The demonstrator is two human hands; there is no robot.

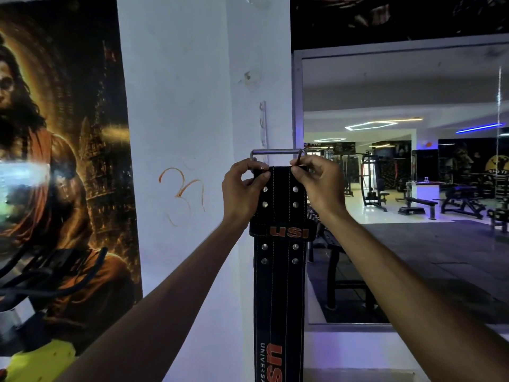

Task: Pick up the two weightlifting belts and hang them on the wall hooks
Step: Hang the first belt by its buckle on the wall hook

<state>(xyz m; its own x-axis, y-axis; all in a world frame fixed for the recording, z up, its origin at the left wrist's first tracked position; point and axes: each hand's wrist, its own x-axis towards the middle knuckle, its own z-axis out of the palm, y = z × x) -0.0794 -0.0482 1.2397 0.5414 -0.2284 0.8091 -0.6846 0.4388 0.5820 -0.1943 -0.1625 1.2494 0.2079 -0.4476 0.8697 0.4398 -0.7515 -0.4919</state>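
Black belt (279, 210) held upright against the white pillar (192, 133), long axis vertical, strap hanging straight down past the bottom edge of view. Metal buckle (278, 152) at the very top, its bar lying level, left to right, just above both sets of fingertips. Left hand (242, 188) pinched shut on the top left corner of the belt, thumb and fingers closed on the leather just below the buckle. Right hand (316, 183) pinched shut on the top right corner, one finger seemingly touching the buckle prong. Both hands level with each other, one on each side of the strap, neither clearly nearer the target.

Hook rail (264, 125), a thin pale strip fixed on the pillar's right face, standing directly above the buckle and a little left of its middle, lower end hidden behind or just meeting the bar. Individual hooks too small and blurred to count. So: target straight up from the grip, slightly far, toward the wall. Likely next need: raise the buckle, then press toward the pillar and lower so the bar catches. Risk: bar sliding off a shallow hook under the hanging weight. Second belt not in view.
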